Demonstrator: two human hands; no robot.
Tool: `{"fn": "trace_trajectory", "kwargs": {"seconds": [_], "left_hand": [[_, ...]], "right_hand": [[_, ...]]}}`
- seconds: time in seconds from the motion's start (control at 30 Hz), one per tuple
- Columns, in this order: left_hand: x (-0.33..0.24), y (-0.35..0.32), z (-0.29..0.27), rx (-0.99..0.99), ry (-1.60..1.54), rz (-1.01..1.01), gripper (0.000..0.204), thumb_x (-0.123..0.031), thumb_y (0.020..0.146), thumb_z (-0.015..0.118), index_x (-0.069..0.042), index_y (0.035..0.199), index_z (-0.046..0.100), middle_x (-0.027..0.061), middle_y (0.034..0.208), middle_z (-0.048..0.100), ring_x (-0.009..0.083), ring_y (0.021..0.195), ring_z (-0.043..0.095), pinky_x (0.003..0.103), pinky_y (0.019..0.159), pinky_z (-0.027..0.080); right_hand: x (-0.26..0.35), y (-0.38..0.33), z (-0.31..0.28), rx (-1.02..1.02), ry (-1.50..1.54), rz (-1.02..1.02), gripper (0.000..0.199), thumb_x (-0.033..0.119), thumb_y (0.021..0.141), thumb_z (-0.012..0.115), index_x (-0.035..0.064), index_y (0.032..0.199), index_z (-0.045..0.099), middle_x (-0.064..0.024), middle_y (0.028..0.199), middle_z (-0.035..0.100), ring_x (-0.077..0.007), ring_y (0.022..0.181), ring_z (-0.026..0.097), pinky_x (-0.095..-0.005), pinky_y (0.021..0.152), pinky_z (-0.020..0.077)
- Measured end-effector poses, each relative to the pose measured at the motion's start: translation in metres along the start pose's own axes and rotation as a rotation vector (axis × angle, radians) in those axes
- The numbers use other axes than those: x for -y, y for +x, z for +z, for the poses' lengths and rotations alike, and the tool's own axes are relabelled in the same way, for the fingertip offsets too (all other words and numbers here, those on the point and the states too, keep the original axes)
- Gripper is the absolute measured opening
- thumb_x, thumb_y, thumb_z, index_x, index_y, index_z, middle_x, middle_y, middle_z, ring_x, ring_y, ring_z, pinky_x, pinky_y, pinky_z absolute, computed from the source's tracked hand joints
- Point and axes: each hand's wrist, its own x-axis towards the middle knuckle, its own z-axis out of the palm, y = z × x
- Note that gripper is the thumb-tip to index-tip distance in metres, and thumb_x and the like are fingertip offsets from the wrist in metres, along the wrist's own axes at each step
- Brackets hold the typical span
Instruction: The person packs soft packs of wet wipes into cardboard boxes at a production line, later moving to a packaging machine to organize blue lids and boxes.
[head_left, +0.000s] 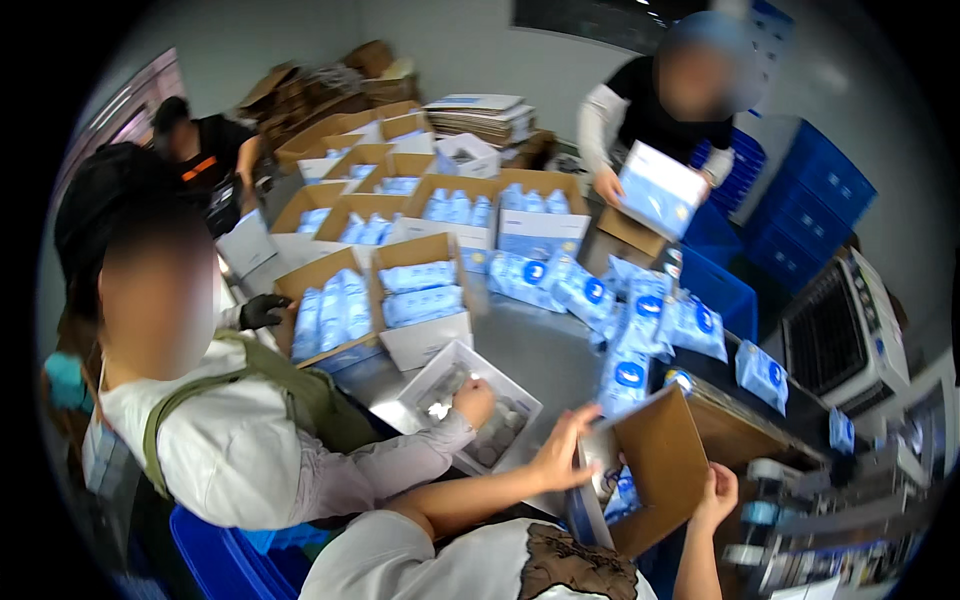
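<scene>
An open cardboard box [660, 470], brown inside, stands tilted in front of me. Inside it a blue-and-white packet [622, 497] shows in part. My right hand [714, 497] grips the box's right edge between thumb and fingers. At the box's left side is my left hand [562, 455], its fingers stretched out and apart; whether it touches the wall is unclear. Just beyond lies a pile of blue-and-white soft packets [635, 335] on the metal table [510, 340]. To my left, a co-worker's hand [474, 402] reaches into a white box [420, 400] of round whitish pieces.
Several open boxes [425, 345] filled with packets cover the table's left and far side. Across it, a person holds a white-and-blue box [660, 192]. Blue crates [815, 190] stack at the far right. A conveyor belt [740, 385] with packets runs right.
</scene>
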Motion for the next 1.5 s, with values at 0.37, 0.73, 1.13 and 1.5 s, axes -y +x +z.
{"fn": "trace_trajectory", "kwargs": {"seconds": [0.37, 0.73, 1.13, 1.5], "left_hand": [[0.011, -0.04, -0.022, 0.539, -0.095, -0.595, 0.05, -0.03, 0.079, 0.07, -0.003, 0.119, 0.054, 0.0144, 0.114, 0.058, 0.0236, 0.111, 0.052, 0.045, 0.109, 0.021], [0.005, -0.016, -0.008, 0.578, 0.716, 0.062, 0.072, -0.049, 0.085, 0.051, -0.006, 0.139, 0.031, 0.016, 0.147, 0.022, 0.0289, 0.138, 0.017, 0.046, 0.11, 0.011], [-0.005, -0.025, 0.015, 0.015, -0.553, -0.268, 0.097, -0.073, 0.082, 0.029, 0.001, 0.141, 0.007, 0.0185, 0.146, 0.013, 0.0287, 0.135, 0.017, 0.041, 0.11, 0.014], [0.027, -0.102, -0.069, 0.0, -0.483, -0.735, 0.047, -0.033, 0.097, 0.039, -0.001, 0.132, 0.039, 0.0101, 0.127, 0.049, 0.0181, 0.116, 0.047, 0.032, 0.099, 0.034]], "right_hand": [[0.014, 0.01, 0.07, 0.409, -1.104, -0.793, 0.057, 0.03, 0.074, 0.068, 0.0057, 0.122, 0.05, -0.0192, 0.121, 0.052, -0.0354, 0.116, 0.046, -0.055, 0.095, 0.029], [0.005, -0.101, 0.017, 0.515, -0.701, -0.243, 0.058, 0.034, 0.082, 0.062, 0.0002, 0.126, 0.047, -0.0182, 0.135, 0.042, -0.032, 0.128, 0.035, -0.0456, 0.104, 0.0239], [0.093, -0.115, -0.014, 0.262, 0.192, 0.65, 0.032, 0.029, 0.092, 0.049, 0.0064, 0.116, 0.05, -0.0122, 0.103, 0.064, -0.0228, 0.097, 0.062, -0.039, 0.085, 0.047], [0.107, -0.137, -0.006, 0.755, -0.961, -0.045, 0.024, 0.026, 0.079, 0.066, 0.0042, 0.078, 0.056, -0.0155, 0.074, 0.056, -0.0338, 0.069, 0.057, -0.0367, 0.059, 0.0472]]}}
